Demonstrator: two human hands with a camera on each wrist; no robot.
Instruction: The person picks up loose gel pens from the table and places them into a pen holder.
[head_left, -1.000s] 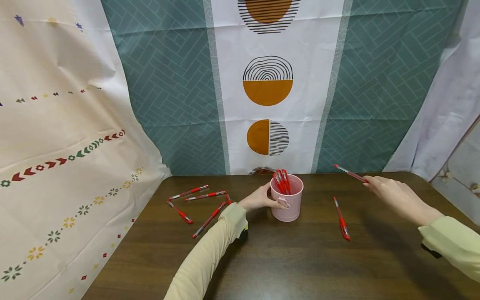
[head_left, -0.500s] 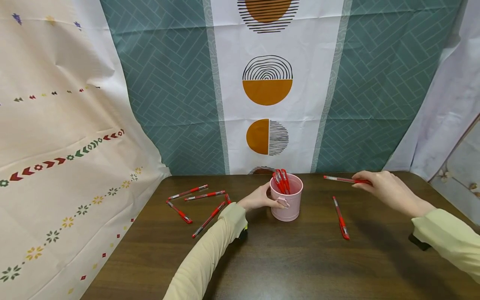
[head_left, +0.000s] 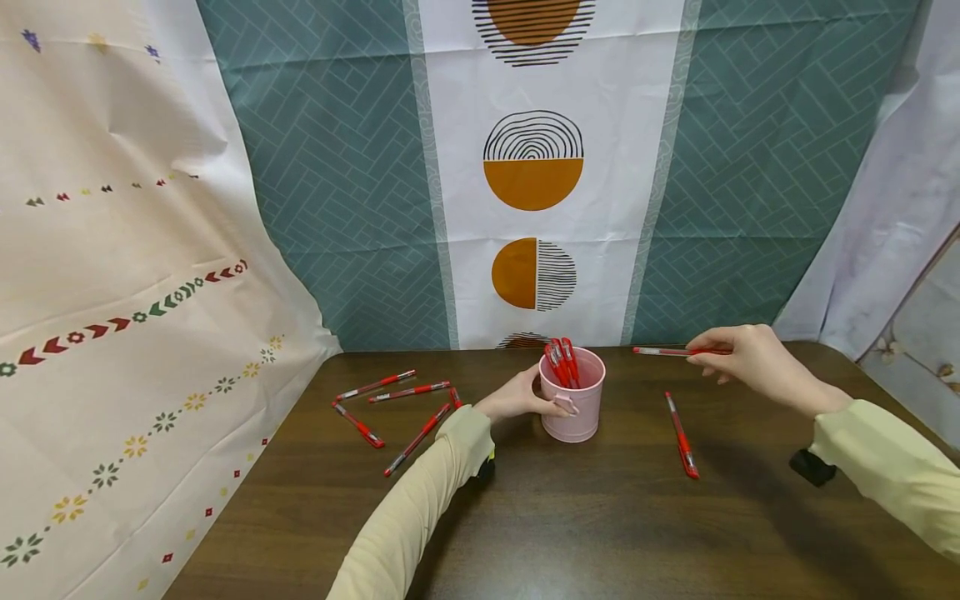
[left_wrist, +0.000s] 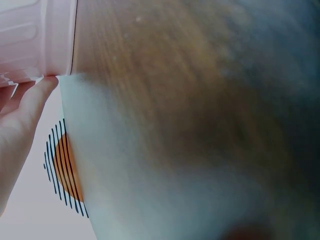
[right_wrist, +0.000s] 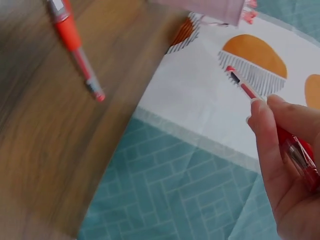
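A pink bucket-shaped cup (head_left: 581,417) stands upright on the table with several red pens (head_left: 564,364) leaning inside it. My left hand (head_left: 521,397) grips its left side, thumb across the front by the small handle; in the left wrist view the fingers touch the cup wall (left_wrist: 30,40). To the right of the cup, my right hand (head_left: 757,362) pinches a red pen (head_left: 663,352) above the table, held nearly level with its end toward the cup. In the right wrist view, thumb and finger hold this pen (right_wrist: 250,91) and its cap lies inside the palm.
One red pen (head_left: 681,437) lies on the wooden table (head_left: 570,533) between the cup and my right arm. Several more, such as this red pen (head_left: 420,437), lie left of my left hand. A patterned cloth (head_left: 525,192) hangs behind the table's back edge.
My right hand has moved left toward the cup, bringing the pen along and turning it from slanted to nearly level. My left hand stays on the cup.
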